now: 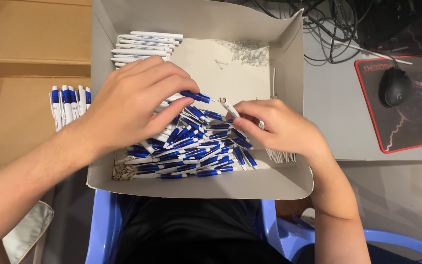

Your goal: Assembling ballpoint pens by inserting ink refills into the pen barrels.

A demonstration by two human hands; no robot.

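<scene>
Pen half (196, 96) pinched by left hand (133, 105).

Right of the grip, a pale grey desk top (338, 112) under even, soft light. Farther right on it, a black mouse mat with a red edge (416, 132), bearing a black computer mouse (394, 86). Above and right of the grip, a tangle of black cables (333, 29) across the desk's far side. Left of the grip, flat brown cardboard (25, 44). Below the grip, a blue plastic chair (101, 230); down to the right, grey floor (396, 195).
</scene>
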